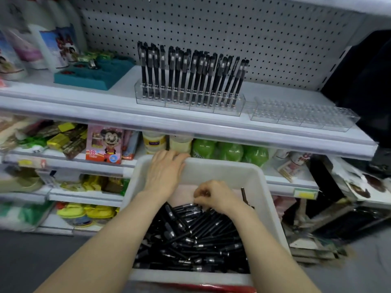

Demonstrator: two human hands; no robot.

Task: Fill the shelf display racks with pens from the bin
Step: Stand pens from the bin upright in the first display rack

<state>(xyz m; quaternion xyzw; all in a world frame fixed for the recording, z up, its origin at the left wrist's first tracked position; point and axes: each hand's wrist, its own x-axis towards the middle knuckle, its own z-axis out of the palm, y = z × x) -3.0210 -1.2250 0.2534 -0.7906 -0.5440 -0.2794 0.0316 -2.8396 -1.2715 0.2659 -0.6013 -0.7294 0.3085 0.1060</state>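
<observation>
A white plastic bin point(264, 193) sits in front of the shelves, holding a heap of black pens point(196, 237). My left hand point(165, 172) lies over the bin's far rim, fingers curled over the edge. Inside the bin, my right hand point(213, 195) has its fingers curled down onto the top of the pen heap; whether it holds a pen is hidden. On the top shelf a clear display rack point(188, 102) stands full of upright black pens point(190, 75). To its right lies an empty clear rack point(300, 115).
A teal foam tray point(95, 72) and white bottles point(48, 41) stand at the shelf's left. A pegboard point(211, 28) backs the shelf. Lower shelves hold green bottles point(228, 151), a pink cartoon box point(104, 144) and packets. A dark object point(364, 81) stands at the right.
</observation>
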